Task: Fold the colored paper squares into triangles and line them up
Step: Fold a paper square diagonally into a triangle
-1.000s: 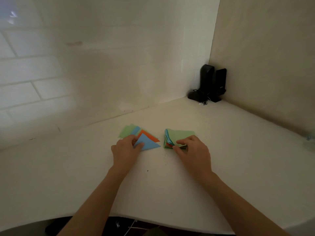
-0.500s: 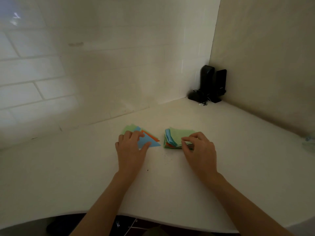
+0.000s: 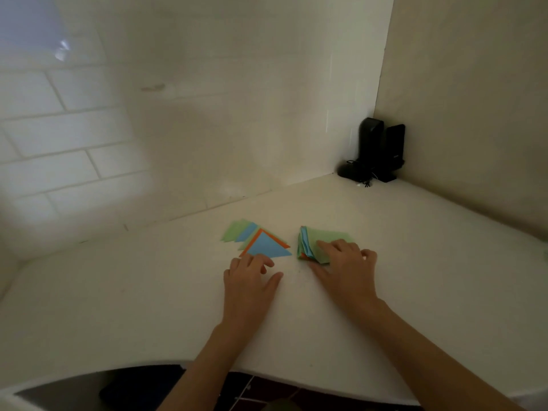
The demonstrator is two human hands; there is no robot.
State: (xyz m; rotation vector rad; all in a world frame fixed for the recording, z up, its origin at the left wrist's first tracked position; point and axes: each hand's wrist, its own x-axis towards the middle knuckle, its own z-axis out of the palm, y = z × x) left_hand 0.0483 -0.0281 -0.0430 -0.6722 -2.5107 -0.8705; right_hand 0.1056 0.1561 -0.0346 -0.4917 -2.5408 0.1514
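Observation:
Folded triangles lie overlapped on the white counter [image 3: 148,292]: a blue triangle [image 3: 267,246] on top of an orange one [image 3: 257,235], with green [image 3: 234,232] and blue ones behind to the left. My left hand [image 3: 252,280] rests on the counter just in front of them, its loosely curled fingertips at the blue triangle's near edge. To the right is a stack of paper squares [image 3: 305,247] with a green square [image 3: 329,235] on top. My right hand [image 3: 347,262] pinches that green square, index finger on top and thumb at the front edge.
Two black speakers [image 3: 382,149] with a tangle of cable stand in the far corner where the tiled wall meets the side wall. The counter's curved front edge runs below my forearms, with dark floor under it.
My left hand has drawn back toward me off the triangles, uncovering the blue one. My right hand has shifted left across the stack of squares.

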